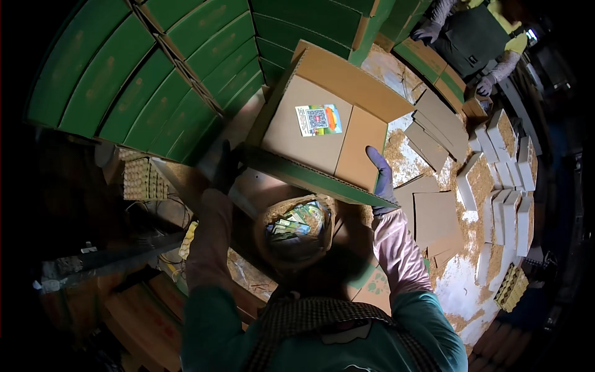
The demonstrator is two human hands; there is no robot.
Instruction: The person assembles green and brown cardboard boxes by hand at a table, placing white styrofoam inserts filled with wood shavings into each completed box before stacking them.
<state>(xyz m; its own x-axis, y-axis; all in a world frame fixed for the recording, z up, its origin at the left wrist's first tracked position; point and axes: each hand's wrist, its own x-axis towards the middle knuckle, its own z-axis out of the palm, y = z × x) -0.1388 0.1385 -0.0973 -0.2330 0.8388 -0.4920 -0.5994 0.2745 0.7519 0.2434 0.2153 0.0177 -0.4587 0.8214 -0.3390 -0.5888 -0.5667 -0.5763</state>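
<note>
An open cardboard box (365, 96), brown inside with a green outer wall, is held tilted in front of me between both hands. On its inner bottom lies a colourful printed leaflet (319, 119). My left hand (228, 167), gloved and in deep shadow, grips the box's near left corner. At the near right corner my right hand (382, 177), in a purple-grey glove, holds the wall with its thumb up along the side; the other fingers are partly hidden. Below the box stands a round container (268, 245) with many leaflets (297, 223) in it.
Stacked green boxes (204, 56) rise at the left and back. Egg trays (144, 180) sit at the left, another (512, 287) at the right. Flat cardboard pieces (434, 217) and white-sided blocks (511, 217) lie on the right. A gloved co-worker (477, 40) stands at the far right.
</note>
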